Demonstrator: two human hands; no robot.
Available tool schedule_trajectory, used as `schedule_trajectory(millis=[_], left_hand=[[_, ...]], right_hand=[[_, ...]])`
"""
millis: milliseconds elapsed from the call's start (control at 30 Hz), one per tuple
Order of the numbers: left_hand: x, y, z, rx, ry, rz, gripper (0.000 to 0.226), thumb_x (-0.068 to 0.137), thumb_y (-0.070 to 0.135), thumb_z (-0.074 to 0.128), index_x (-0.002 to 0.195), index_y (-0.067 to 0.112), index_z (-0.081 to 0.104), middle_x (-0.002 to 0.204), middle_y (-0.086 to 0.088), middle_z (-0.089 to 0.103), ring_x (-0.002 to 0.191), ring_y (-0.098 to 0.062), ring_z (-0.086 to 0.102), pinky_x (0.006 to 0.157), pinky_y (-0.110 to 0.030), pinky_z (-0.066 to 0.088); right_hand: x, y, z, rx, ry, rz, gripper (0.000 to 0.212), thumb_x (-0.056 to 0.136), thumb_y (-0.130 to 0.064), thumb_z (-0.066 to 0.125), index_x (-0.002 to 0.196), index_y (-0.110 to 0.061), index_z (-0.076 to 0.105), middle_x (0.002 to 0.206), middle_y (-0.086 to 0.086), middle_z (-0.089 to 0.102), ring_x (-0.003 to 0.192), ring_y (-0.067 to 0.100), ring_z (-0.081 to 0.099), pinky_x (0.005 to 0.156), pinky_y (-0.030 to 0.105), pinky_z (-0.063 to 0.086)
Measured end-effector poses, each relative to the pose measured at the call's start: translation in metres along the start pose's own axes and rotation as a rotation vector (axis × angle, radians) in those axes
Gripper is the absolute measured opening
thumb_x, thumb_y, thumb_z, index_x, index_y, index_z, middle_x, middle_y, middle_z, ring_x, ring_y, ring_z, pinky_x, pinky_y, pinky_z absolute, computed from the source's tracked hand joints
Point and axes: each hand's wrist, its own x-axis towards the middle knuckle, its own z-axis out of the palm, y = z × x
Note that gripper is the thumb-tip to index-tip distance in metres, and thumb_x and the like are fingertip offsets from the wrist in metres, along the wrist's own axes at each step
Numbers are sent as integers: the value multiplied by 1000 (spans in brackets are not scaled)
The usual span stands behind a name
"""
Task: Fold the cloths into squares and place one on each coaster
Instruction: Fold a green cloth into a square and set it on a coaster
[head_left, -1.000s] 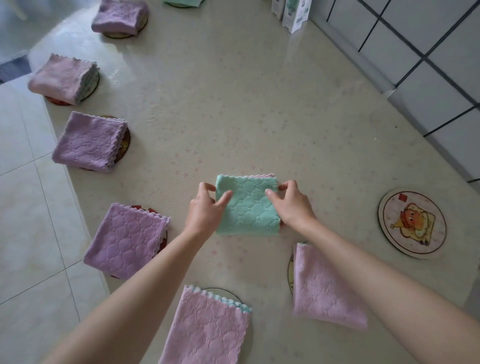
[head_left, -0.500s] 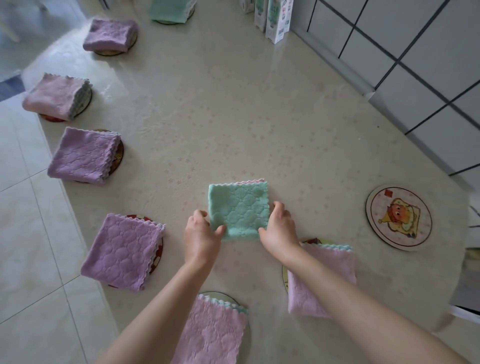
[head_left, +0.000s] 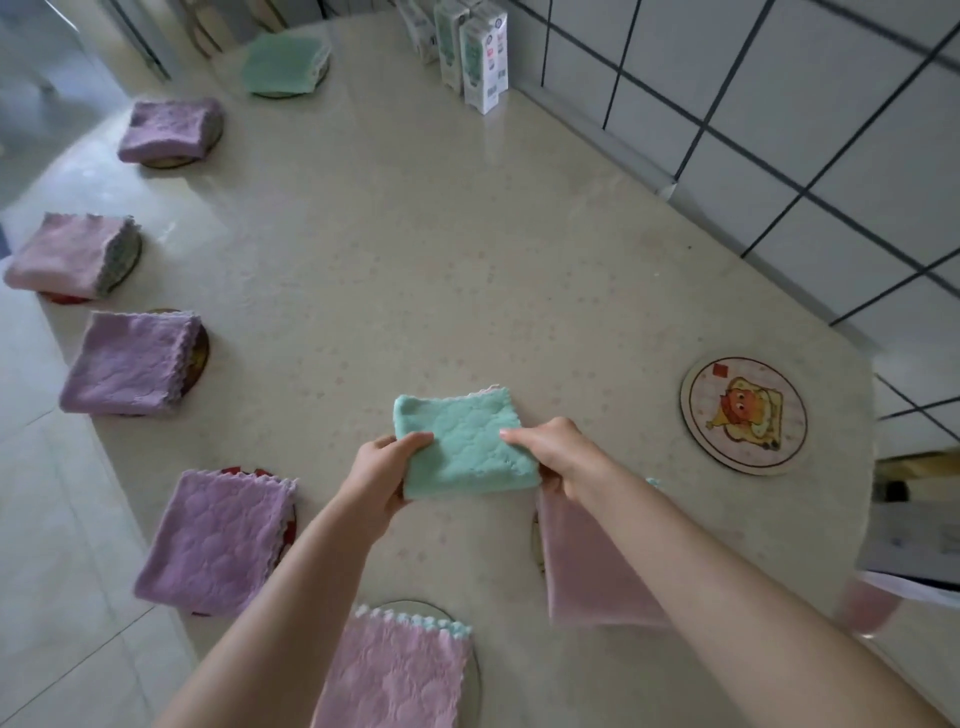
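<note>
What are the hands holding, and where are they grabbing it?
The folded green cloth: the left hand grips its left edge and the right hand grips its right edge.

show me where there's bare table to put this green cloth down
The picture coaster right of the green cloth is bare. The table between the cartons and that cloth is open. The left and near edges are crowded with folded cloths.

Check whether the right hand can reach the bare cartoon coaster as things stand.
Probably yes: only bare table lies between the right hand and the coaster, which nothing covers. That hand grips the green cloth, though.
</note>
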Motion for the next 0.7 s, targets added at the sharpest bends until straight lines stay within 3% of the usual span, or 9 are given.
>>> schedule_trajectory(millis=[100,200,300,400,500,600,700], left_hand=[[-10,11,19,4,-86,83,23,87,14,65,108,6,63,100,-14,71,86,-27,69,78,-38,56],[-16,18,48,62,-168,141,24,88,16,64,111,8,64,104,-12,72,94,-27,69,86,-42,55],[-19,24,86,109,-247,165,21,90,17,61,109,8,64,102,-10,71,89,-25,68,83,-40,56],[-20,24,129,176,-305,164,19,92,18,58,106,7,64,98,-10,70,82,-23,68,80,-38,56],[-18,22,172,278,-351,181,17,92,17,59,106,8,63,96,-9,70,77,-21,68,72,-32,56],[-14,22,212,366,-373,204,18,91,16,60,106,8,63,97,-9,70,77,-20,69,69,-30,57],[-10,22,247,445,-389,231,17,91,14,60,107,7,62,95,-8,69,74,-18,67,64,-26,58]], right_hand=[[-8,1,-24,92,8,-37,26,77,-25,72,92,-4,68,75,8,65,62,20,56,55,24,38],[-15,6,-57,130,84,-107,16,78,-25,72,86,-11,68,78,4,66,66,19,58,51,22,37],[-21,13,-95,156,173,-167,11,80,-25,71,86,-18,65,88,3,71,75,20,65,63,26,48],[-20,27,-136,208,277,-168,19,80,-25,72,96,-18,65,94,4,71,87,24,68,83,43,56],[-19,41,-173,248,355,-181,26,80,-23,72,105,-19,64,101,3,69,92,24,67,85,48,54],[-15,55,-205,299,444,-209,10,79,-11,70,84,-19,67,95,9,71,90,29,68,83,53,55],[-9,70,-230,297,534,-187,16,79,-9,69,74,-23,63,88,7,70,90,31,68,84,52,54]])
